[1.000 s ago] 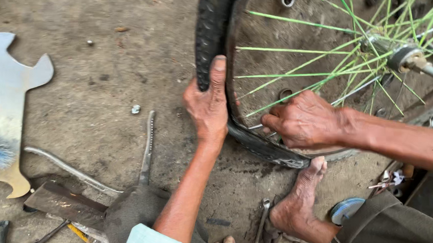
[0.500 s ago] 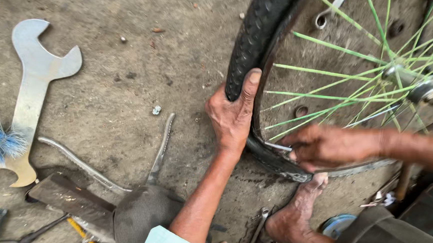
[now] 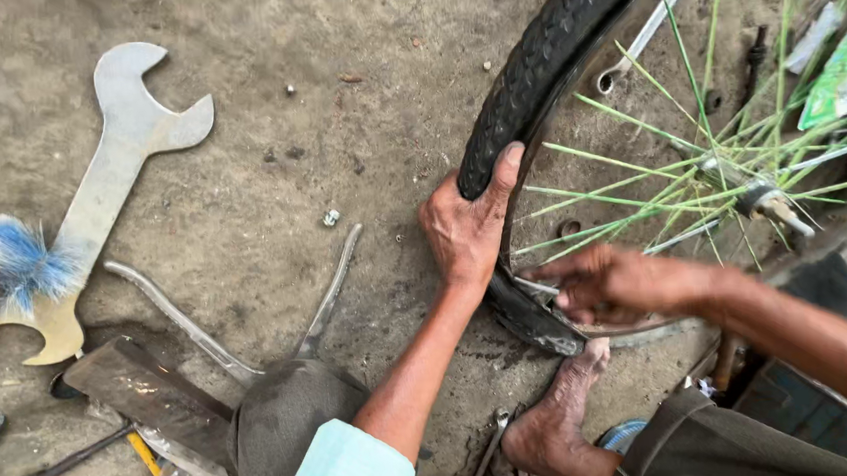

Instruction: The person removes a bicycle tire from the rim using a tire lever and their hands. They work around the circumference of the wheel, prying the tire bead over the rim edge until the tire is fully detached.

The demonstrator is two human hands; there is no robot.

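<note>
Dusty ground [image 3: 275, 208] lies open leftward; left hand [image 3: 467, 230] grips tyre [image 3: 531, 75] edge.

Big wrench [image 3: 111, 179] lies at the ground's [image 3: 268, 91] left edge, wheel [image 3: 569, 53] over right, two tire levers [image 3: 252, 317] between them.

Matt treaded rubber tyre [image 3: 531, 65], dull metal spanner [image 3: 106, 179], rough gritty ground [image 3: 334, 57]

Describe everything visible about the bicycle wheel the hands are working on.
The bicycle wheel stands upright on the dirt ground, partly out of frame. It has a black treaded tyre, a metal rim, light green spokes and a metal hub with an axle end. The left hand grips the tyre over its outer tread; the right hand presses at the rim's lower inside. A bare foot rests just beneath it.
</note>
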